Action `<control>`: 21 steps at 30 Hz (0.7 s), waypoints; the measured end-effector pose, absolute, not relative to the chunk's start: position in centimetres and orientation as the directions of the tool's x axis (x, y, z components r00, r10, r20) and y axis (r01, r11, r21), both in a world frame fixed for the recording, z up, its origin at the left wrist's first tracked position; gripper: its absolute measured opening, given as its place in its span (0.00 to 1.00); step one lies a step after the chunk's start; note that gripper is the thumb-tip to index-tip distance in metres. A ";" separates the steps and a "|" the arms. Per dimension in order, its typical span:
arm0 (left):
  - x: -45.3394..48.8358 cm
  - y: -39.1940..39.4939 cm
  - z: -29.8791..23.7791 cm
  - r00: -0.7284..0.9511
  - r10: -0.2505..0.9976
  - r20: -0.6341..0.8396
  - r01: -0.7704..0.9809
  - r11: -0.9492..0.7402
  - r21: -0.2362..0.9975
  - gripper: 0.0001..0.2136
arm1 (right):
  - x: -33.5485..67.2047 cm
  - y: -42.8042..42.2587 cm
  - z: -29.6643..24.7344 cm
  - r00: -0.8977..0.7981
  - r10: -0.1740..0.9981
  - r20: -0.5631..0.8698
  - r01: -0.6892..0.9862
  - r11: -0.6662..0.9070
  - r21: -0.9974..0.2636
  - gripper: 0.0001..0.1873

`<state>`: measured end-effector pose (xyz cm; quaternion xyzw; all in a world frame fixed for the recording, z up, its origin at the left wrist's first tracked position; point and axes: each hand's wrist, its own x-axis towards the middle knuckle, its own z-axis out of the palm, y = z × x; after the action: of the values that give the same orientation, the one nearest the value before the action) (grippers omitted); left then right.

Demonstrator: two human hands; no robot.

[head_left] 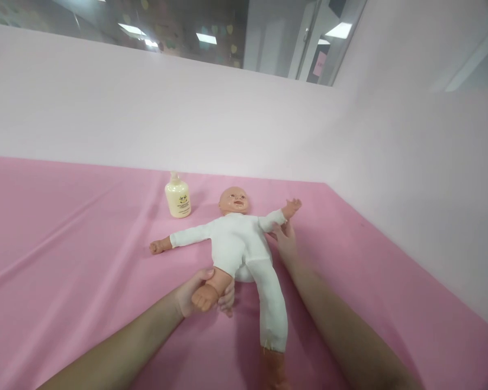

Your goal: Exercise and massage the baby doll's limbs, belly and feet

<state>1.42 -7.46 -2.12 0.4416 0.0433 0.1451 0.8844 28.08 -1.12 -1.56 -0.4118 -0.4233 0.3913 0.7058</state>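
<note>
A baby doll [239, 238] with a white cloth body lies face up, its head away from me and its arms spread. My left hand [192, 292] is closed around the doll's bent leg on the left, thumb on top and fingers showing beneath. That leg's bare foot points toward me; the other leg [273, 303] stretches down on the right. My right hand [285, 241] holds the doll's raised arm [271, 220] on the right side, just below its hand. Part of my right fingers is hidden behind the sleeve.
A cream pump bottle [178, 198] with a printed label stands left of the doll's head. Pink cloth [85, 244] with soft creases covers the table. White walls [146, 114] rise behind and to the right, with a window [187, 32] above.
</note>
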 end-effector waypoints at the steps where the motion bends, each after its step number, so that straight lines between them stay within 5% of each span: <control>1: 1.5 -7.4 -2.1 0.942 0.335 0.025 -0.236 0.609 0.757 0.25 | 27.7 -1.5 -1.2 0.291 0.906 0.309 -0.148 0.361 -0.921 0.28; 6: 1.6 -7.7 -1.9 0.890 0.443 -0.107 -0.282 0.720 0.634 0.23 | 26.5 -3.1 0.2 0.081 0.915 0.396 0.036 0.394 -0.918 0.20; 10: 1.6 -7.8 -2.0 0.911 0.405 -0.083 -0.265 0.725 0.636 0.23 | 26.4 -3.3 0.5 0.104 0.918 0.382 0.019 0.382 -0.924 0.21; 15: 1.5 -8.2 -2.4 0.968 0.244 0.064 -0.217 0.673 0.708 0.24 | 26.8 -2.3 -0.6 0.181 0.931 0.317 -0.083 0.335 -0.938 0.23; 21: 1.3 -8.8 -2.6 0.976 -0.088 0.200 -0.097 0.643 0.760 0.28 | 28.5 -0.6 -2.3 0.394 0.892 0.222 -0.281 0.348 -0.895 0.23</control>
<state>1.28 -8.79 -2.55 0.4225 -0.1098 0.0025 0.8997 28.50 -0.64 -2.31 -0.4059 -0.3759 0.4018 0.7297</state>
